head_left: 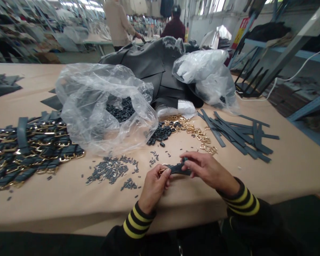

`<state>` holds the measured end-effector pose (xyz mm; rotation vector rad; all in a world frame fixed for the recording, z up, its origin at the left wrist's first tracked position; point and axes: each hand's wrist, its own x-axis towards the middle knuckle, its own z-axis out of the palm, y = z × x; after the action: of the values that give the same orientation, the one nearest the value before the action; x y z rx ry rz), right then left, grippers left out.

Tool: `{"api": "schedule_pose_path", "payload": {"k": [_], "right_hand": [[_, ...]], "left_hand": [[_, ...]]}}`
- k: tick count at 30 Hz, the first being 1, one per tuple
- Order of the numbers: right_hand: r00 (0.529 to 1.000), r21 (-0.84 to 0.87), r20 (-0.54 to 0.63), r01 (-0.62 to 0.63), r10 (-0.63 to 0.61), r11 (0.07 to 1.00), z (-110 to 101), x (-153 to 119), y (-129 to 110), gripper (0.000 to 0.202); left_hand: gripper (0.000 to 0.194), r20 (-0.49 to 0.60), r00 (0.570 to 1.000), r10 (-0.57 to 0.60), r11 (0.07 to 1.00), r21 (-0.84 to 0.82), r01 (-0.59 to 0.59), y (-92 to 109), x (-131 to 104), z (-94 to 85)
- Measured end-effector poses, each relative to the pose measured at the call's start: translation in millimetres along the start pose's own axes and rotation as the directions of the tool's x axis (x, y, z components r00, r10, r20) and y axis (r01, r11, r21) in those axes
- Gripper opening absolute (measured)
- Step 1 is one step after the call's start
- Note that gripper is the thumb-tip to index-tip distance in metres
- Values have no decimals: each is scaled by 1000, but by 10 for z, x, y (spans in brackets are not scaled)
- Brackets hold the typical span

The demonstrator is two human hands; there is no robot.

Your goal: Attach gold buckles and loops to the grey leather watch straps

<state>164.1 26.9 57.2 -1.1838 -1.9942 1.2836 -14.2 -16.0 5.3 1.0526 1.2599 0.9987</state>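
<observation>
Between my two hands, above the front of the table, is a dark grey strap (179, 168) with a gold buckle at its left end. My left hand (155, 185) pinches the buckle end between thumb and fingers. At the strap's other side, my right hand (205, 168) has its fingers closed around a small dark piece, perhaps a strap loop, against the strap. Just beyond lie a heap of dark loops (160, 133) and a spread of gold buckles (200, 134). Small dark tabs (109, 169) are scattered to the left of my hands.
Finished-looking buckled straps (40, 145) are piled at left. Loose dark strips (237, 137) lie at right. A clear plastic bag (96, 106) holds more loops. Behind stand dark sheets (149, 58), another plastic bag (206, 71) and a black router (246, 89). Two people are in the background.
</observation>
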Motion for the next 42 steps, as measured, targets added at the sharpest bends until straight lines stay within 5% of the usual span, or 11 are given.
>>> {"api": "schedule_pose_path", "payload": {"k": [4,9,16,21,27,33,37,42], "right_hand": [[997,239,-22,-72,80,968,243,-284,94,26],[963,365,-156,-153,222,918,336,-290,208,17],[962,399,-184,-113,200,910,348,-334,163,15],[966,426,-178,-95,186,900,397,-352,192,14],[979,581,-77,-111,190,806,383,-357,199,21],[975,561,-86,-121,203,819,417,-353,169,20],[982,511,-66,-120,178,851,399,-368,78,9],[987,252,-105,-93,123,963,361,-413,81,12]], "left_hand": [[24,14,1000,-8,1000,-25,8,12,-72,110],[24,15,1000,-10,1000,-30,10,65,-149,234],[22,-62,997,51,996,71,-47,74,-202,285],[18,-10,993,121,972,205,-117,84,-256,318],[27,-73,978,198,954,243,-175,43,-310,437],[29,-113,951,287,900,373,-227,16,-327,454],[28,-9,971,239,911,350,-221,58,-346,392],[22,118,972,204,885,402,-235,135,-354,331]]}}
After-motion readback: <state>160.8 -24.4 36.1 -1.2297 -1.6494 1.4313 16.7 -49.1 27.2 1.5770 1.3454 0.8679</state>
